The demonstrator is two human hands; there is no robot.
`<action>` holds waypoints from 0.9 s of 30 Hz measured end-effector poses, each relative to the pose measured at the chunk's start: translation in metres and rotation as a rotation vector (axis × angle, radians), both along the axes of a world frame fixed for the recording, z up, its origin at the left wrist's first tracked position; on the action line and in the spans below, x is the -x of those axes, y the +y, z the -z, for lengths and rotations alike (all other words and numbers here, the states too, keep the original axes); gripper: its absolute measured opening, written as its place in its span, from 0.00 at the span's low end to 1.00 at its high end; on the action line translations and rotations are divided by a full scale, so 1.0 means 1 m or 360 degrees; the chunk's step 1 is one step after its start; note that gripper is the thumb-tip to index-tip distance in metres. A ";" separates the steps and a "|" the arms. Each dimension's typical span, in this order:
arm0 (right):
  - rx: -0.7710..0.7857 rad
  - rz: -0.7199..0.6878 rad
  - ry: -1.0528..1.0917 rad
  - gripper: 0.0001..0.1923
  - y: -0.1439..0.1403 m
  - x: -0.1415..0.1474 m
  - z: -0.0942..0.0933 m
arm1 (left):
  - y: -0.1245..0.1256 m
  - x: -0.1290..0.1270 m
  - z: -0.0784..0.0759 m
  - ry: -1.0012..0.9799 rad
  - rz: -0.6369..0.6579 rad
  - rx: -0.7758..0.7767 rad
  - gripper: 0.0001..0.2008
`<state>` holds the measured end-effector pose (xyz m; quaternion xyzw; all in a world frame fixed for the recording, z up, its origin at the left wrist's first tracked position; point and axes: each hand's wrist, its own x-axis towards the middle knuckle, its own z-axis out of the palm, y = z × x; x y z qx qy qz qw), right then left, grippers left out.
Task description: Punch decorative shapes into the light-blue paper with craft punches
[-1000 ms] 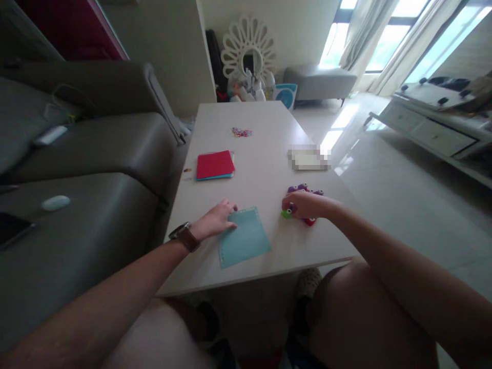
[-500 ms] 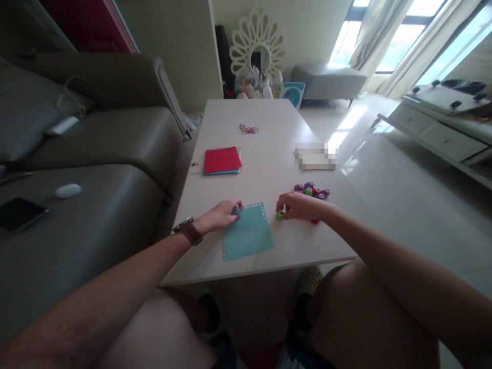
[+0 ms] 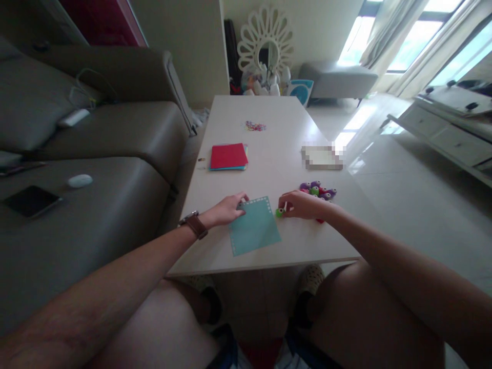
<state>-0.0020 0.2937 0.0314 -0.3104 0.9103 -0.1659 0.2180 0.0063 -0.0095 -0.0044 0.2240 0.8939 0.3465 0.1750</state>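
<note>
A teal paper sheet [image 3: 255,228] with punched holes along its edges lies near the front of the pale table [image 3: 277,138]. My left hand [image 3: 226,210], with a brown watch at its wrist, rests on the sheet's upper left corner, fingers closed on a small grey object [image 3: 241,205]. My right hand [image 3: 304,204] pinches a small green punch [image 3: 280,212] just off the sheet's upper right corner. Right behind that hand sits a cluster of small purple, green and red punches [image 3: 320,190].
A red-topped paper stack [image 3: 228,156] lies mid-table, coloured scraps [image 3: 254,126] farther back, a blurred white item [image 3: 322,157] at the right. A grey sofa [image 3: 96,169] at the left holds a phone [image 3: 31,200] and a white oval object [image 3: 80,180]. My knees are below the table's front edge.
My right hand has carried the green punch left from the cluster to the sheet's edge. My left hand has shifted to the sheet's upper left corner with the grey object.
</note>
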 end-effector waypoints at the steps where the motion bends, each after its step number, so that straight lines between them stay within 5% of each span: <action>1: 0.0036 0.0001 0.0022 0.04 0.000 0.001 0.002 | 0.000 0.000 0.001 0.0000 -0.0005 -0.0009 0.18; 27: 0.0129 -0.0001 0.0263 0.10 -0.006 0.001 0.010 | 0.002 -0.001 -0.004 -0.0001 -0.0033 -0.0013 0.19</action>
